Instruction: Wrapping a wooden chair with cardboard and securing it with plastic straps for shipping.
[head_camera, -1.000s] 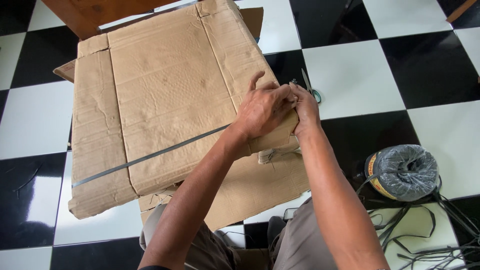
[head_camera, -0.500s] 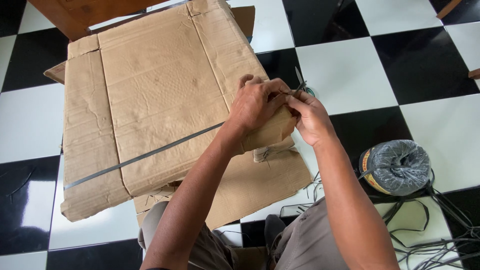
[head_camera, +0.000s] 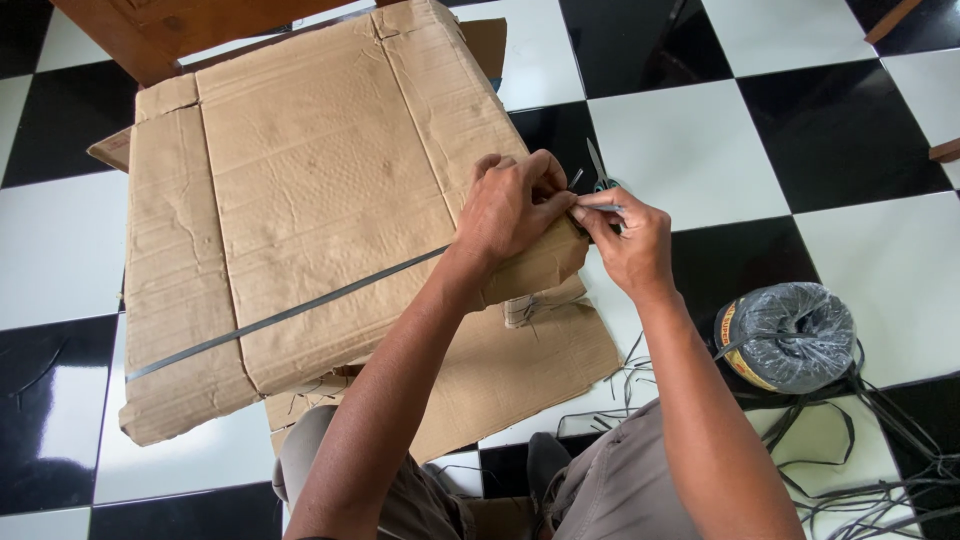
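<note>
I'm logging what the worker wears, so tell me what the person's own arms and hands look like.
Both forearms are bare up to the bottom edge of the picture, with no sleeves visible. The left hand and right hand wear no gloves, and no watch or ring shows. Below the arms, grey-brown trousers cover the legs.

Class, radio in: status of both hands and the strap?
Left hand pressing brown cardboard bundle. Right hand pinching grey plastic strap end. Scissors lying beyond.

Strap (head_camera: 290, 312) end hidden under left hand (head_camera: 515, 205) — scissors (head_camera: 597, 170) half-covered.
</note>
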